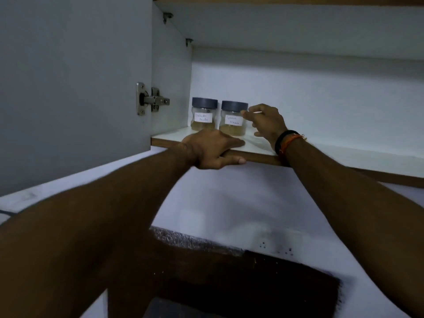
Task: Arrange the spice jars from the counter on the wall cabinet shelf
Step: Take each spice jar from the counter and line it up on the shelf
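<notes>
Counter (229, 267): dark stone slab below, nearest; no jars visible on it in this view.

Left hand (213, 149): grips the shelf (259, 146) front edge, fingers on top, thumb curled under; holds no jar.

Right hand (266, 121): fingers loosely spread, fingertips (246, 114) touching the side of jar 2 (233, 118); not clasping it.

Jar 1 (203, 114): upright, far left by the cabinet wall, label forward.

Jar 2: upright, just beside jar 1, label forward.

Step, judged: nudging jar 2 into line. Push low and gently, keep the label front, leave a slim gap.

Shelf: white board, wood-edged. Door (75, 83): open left, hinge showing. Light dim.
</notes>
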The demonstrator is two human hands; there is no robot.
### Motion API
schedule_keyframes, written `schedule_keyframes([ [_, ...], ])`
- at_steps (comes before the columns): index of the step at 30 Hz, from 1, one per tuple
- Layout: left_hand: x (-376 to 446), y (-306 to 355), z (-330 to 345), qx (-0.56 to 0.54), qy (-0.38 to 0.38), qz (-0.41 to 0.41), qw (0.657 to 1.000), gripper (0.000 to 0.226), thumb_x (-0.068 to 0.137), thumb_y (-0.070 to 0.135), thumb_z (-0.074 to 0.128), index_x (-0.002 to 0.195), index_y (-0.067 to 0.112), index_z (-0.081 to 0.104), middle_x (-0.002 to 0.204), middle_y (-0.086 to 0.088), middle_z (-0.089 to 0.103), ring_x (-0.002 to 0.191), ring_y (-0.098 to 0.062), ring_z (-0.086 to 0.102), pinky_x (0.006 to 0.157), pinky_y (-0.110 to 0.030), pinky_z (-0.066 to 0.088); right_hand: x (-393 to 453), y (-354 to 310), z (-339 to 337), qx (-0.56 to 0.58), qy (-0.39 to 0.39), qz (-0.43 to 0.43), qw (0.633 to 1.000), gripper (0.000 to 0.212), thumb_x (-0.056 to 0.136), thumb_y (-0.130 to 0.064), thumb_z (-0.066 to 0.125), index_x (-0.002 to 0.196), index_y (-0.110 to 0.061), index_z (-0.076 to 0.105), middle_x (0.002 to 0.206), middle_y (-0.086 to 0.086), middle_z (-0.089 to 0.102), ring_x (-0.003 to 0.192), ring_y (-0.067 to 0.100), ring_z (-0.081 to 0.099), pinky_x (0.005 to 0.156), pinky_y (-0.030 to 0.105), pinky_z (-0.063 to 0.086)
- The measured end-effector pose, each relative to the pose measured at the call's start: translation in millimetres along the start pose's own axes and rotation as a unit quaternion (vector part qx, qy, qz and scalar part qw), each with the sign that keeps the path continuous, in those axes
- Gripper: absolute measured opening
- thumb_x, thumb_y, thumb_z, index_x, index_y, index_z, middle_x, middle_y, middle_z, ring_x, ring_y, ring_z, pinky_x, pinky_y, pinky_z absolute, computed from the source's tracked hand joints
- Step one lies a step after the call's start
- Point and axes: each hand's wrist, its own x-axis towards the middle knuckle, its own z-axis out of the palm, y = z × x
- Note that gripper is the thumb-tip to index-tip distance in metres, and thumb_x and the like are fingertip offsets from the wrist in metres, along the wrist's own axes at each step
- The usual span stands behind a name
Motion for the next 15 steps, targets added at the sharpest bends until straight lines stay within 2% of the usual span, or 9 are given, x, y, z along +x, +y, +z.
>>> schedule_keyframes([
  [5, -5, 9, -2, -0.009, -0.033, -0.05, 0.998, 0.067, 0.094, 0.07, 0.03, 0.149, 0.033, 0.041, 0.141, -0.004, 0.059, 0.125, -0.028, 0.058, 0.099, -0.039, 0.044, -43, -13, -17, -0.048, -0.016, -0.012, 0.999, 0.044, 0.09, -0.039, 0.073, 0.125, -0.014, 0.067, 0.127, 0.004, 0.067, 0.118, 0.022, 0.062, 0.104, 0.044, 0.052],
  [8, -12, 22, -5, -0.001, -0.028, -0.104, 0.994, 0.06, 0.097, 0.066, 0.032, 0.149, 0.038, 0.039, 0.146, 0.001, 0.055, 0.13, -0.026, 0.053, 0.101, -0.041, 0.042, -72, -20, -24, -0.077, 0.01, -0.051, 0.996, 0.037, 0.09, -0.036, 0.073, 0.118, -0.013, 0.07, 0.12, 0.002, 0.07, 0.113, 0.018, 0.063, 0.101, 0.037, 0.052],
  [12, -26, 55, -4, -0.002, 0.029, -0.13, 0.991, 0.046, 0.101, 0.044, 0.042, 0.139, 0.02, 0.05, 0.136, -0.009, 0.06, 0.122, -0.033, 0.056, 0.098, -0.043, 0.039, -126, -16, -27, -0.153, 0.038, -0.147, 0.977, 0.026, 0.091, -0.029, 0.069, 0.113, -0.014, 0.072, 0.114, 0.003, 0.069, 0.105, 0.018, 0.064, 0.093, 0.032, 0.052],
  [13, -32, 63, -1, -0.001, 0.045, -0.133, 0.99, 0.045, 0.1, 0.038, 0.047, 0.139, 0.016, 0.049, 0.138, -0.012, 0.058, 0.125, -0.033, 0.053, 0.102, -0.044, 0.035, -140, -12, -27, -0.188, 0.044, -0.185, 0.964, 0.026, 0.091, -0.026, 0.067, 0.113, -0.013, 0.072, 0.114, 0.005, 0.068, 0.104, 0.021, 0.064, 0.092, 0.033, 0.051],
  [15, -49, 80, 12, 0.012, 0.065, -0.153, 0.986, 0.06, 0.094, 0.034, 0.053, 0.147, 0.01, 0.04, 0.151, -0.016, 0.044, 0.139, -0.035, 0.039, 0.116, -0.047, 0.024, -172, 4, -23, -0.255, 0.05, -0.251, 0.932, 0.026, 0.091, -0.019, 0.062, 0.113, -0.008, 0.072, 0.111, 0.012, 0.067, 0.105, 0.029, 0.061, 0.089, 0.036, 0.049],
])
